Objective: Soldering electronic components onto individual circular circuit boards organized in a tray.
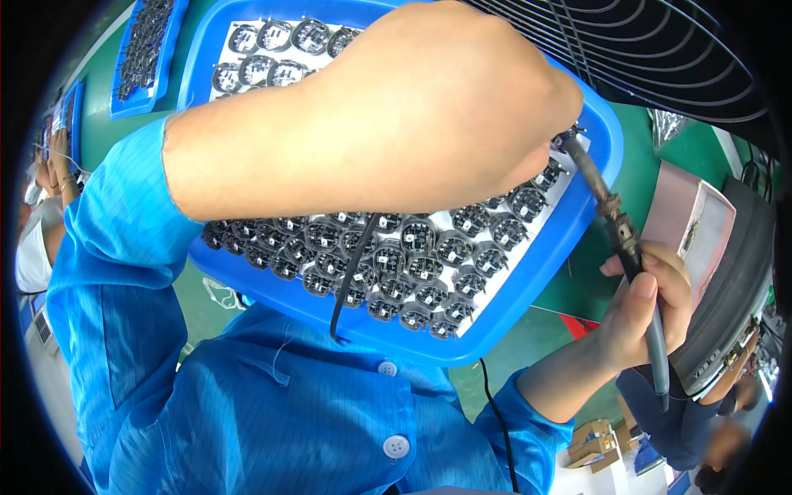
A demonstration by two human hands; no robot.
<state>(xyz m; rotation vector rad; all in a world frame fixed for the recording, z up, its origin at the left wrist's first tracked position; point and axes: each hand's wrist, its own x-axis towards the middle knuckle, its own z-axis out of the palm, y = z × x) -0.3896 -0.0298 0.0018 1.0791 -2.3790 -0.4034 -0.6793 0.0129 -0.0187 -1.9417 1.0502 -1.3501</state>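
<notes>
A blue plastic tray (528, 285) holds rows of small round dark parts with circuit boards (417, 237) on white sheeting. My left arm reaches across it, and my left hand (470, 99) is closed over the tray's far right part. Its fingertips are mostly hidden, so what they grip cannot be made out. My right hand (652, 305), right of the tray, is wrapped round the dark handle of a soldering iron (619, 223). The iron points up and left; its tip end meets a small dark piece (565, 136) beside my left fingers.
A black wire fan guard (652, 49) curves over the far right. A pinkish box (685, 219) and a dark grey case (730, 280) stand right of the iron. A black cable (355, 272) crosses the tray. Another blue tray (148, 58) lies far left. Other people are at both sides.
</notes>
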